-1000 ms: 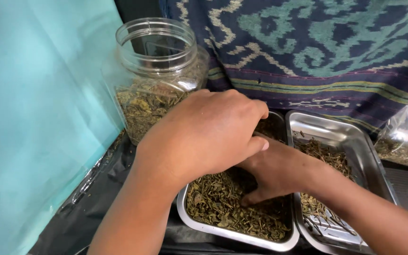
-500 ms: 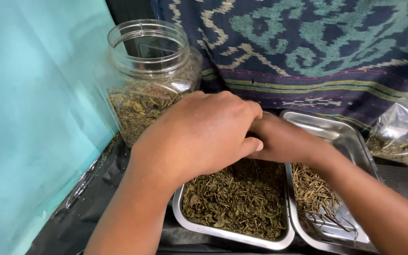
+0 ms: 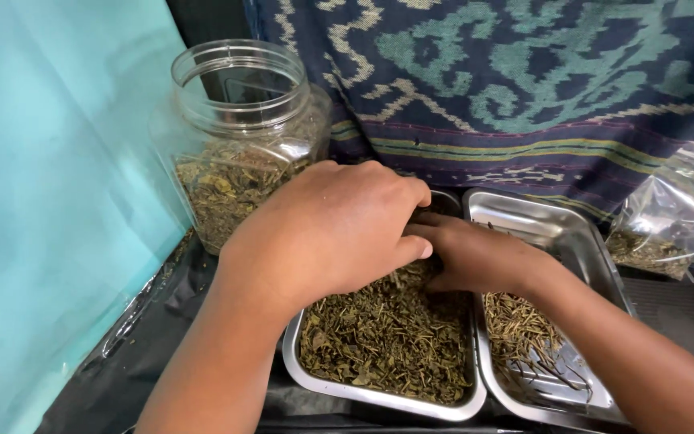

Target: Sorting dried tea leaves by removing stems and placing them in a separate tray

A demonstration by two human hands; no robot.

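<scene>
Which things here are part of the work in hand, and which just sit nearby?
In use: left hand and right hand, both in the dried leaves of the left steel tray.

Nearby: right steel tray of stems, open plastic jar, clear bag, patterned cloth.

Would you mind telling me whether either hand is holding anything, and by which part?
It cannot be told: the left hand and right hand are in the dried leaves, fingers hidden.

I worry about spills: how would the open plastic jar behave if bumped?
The plastic jar looks light, only about half full of dried leaves, so it would probably slide easily. With no lid on, its contents would likely scatter if it tipped.
</scene>
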